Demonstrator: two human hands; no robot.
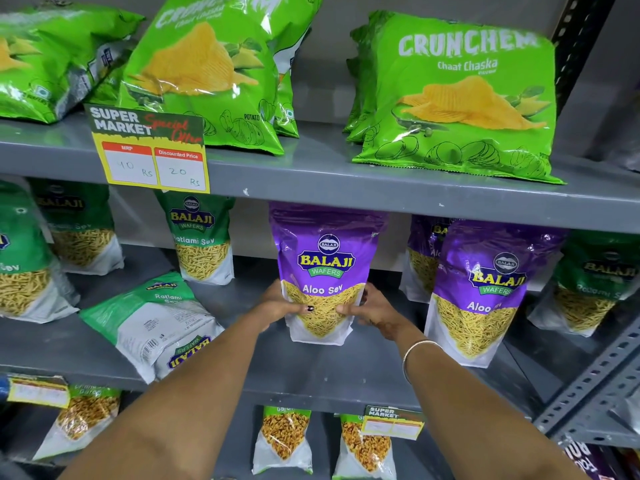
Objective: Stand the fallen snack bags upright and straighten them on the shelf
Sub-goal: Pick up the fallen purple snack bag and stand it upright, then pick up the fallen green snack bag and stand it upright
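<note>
Head view of the middle shelf [346,372] during straightening. The left hand [277,304] and right hand [372,311] clasp the lower sides of a purple Aloo Sev bag [325,268], thumbs across its clear front window, fingers wrapped behind. The bag stands upright at mid-shelf, label forward, its flat white base on or just above the shelf surface; contact cannot be told. To finish the step well, the base gusset should probably be pressed flat and squared to the shelf edge before release, with the bag aligned to the second purple bag [485,289] on its right. The pouch is glossy and soft-walled, with yellow sev visible in the window; it will likely slump if its contents sit unevenly. A green Ratlami Sev bag [152,323] lies fallen on its back to the left, well apart, awaiting attention
</note>
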